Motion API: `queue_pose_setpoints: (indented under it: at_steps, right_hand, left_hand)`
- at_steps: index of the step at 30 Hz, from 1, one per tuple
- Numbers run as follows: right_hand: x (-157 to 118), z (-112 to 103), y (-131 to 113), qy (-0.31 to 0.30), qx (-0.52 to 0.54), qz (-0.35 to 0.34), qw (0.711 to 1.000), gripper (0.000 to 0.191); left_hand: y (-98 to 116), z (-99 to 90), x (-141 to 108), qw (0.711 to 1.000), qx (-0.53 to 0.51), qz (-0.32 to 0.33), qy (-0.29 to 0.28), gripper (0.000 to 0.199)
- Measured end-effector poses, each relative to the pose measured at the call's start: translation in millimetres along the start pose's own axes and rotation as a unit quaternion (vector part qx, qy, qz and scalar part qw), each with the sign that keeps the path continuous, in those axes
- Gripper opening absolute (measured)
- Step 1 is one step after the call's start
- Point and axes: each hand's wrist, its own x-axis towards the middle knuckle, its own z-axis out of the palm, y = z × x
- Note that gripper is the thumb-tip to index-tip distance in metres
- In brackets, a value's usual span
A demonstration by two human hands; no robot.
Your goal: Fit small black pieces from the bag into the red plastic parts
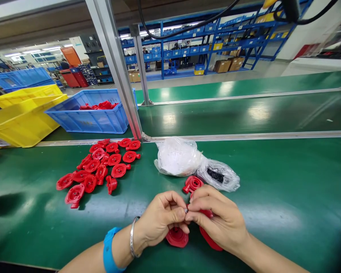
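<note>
My left hand (163, 218), with a bracelet and a blue band at the wrist, has its fingers pinched together. Its fingertips meet those of my right hand (218, 218), also pinched. Between them shows a tiny dark and light piece (186, 211), mostly covered by the fingers. Under and behind my hands lie several red round parts; one (177, 238) is below my left hand and another (193, 184) lies beyond my right hand. Past these sit a clear bag with white contents (177, 157) and a clear bag with black pieces (216, 175).
Many red parts (92, 165) are spread on the green table (287, 182) at the left. Behind them stand a blue crate (93, 119) holding red parts and yellow bins (22, 121). A metal post (116, 68) rises near the crate; blue shelving (184, 51) is farther back.
</note>
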Motion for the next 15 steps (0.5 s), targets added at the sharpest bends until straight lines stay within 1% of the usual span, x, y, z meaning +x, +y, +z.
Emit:
queue_pose_setpoints:
  at_steps: [3,5,10,13,15]
  right_hand:
    - [0.7,-1.7,-0.5,-0.016,-0.027,-0.028,0.999,0.008]
    - [1.3,-2.8,-0.7,-0.017,-0.054,-0.055,0.997,0.008]
    - [3.4,-4.9,-0.9,-0.02,-0.108,-0.128,0.986,0.018]
    - [3.6,-5.8,-1.0,-0.03,-0.114,-0.134,0.984,0.026]
    - [3.5,-6.0,-1.7,-0.033,-0.111,-0.129,0.985,0.028]
  left_hand:
    - [1.7,1.4,-1.1,1.0,0.009,-0.003,-0.001,0.041]
    - [2.0,1.6,-1.9,1.0,0.019,0.001,-0.001,0.041]
    - [0.9,0.3,-3.1,0.999,0.036,0.01,0.006,0.04]
    - [0.1,-0.5,-3.7,0.999,0.048,0.013,0.011,0.04]
    - [-0.2,-0.4,-4.1,0.998,0.055,0.015,0.011,0.04]
